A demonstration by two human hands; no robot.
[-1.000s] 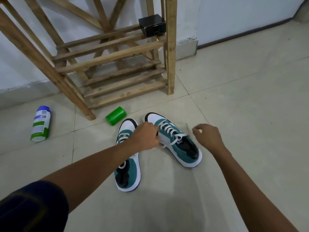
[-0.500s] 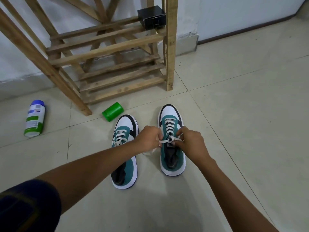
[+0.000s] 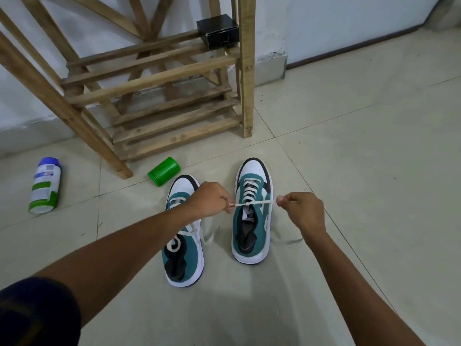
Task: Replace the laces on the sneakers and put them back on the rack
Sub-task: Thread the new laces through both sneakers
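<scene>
Two teal, white and black sneakers stand side by side on the tiled floor, toes toward the wooden rack (image 3: 159,78). On the right sneaker (image 3: 252,221) a white lace (image 3: 249,204) is crossed into a knot over the tongue and stretched taut sideways. My left hand (image 3: 212,199) pinches its left end and my right hand (image 3: 303,211) pinches its right end; loose lace tails trail on the floor under both hands. The left sneaker (image 3: 183,245) is partly covered by my left forearm, with white lace lying loose over its opening.
A green cylindrical container (image 3: 163,171) lies on its side by the rack's front leg. A white, green and blue bottle (image 3: 45,185) lies at the far left. A black box (image 3: 217,31) sits on an upper slat of the rack. A white wall runs behind.
The right sneaker has been turned straight, toe toward the rack. My hands met over its tongue, then pulled apart sideways, drawing the lace knot tight.
</scene>
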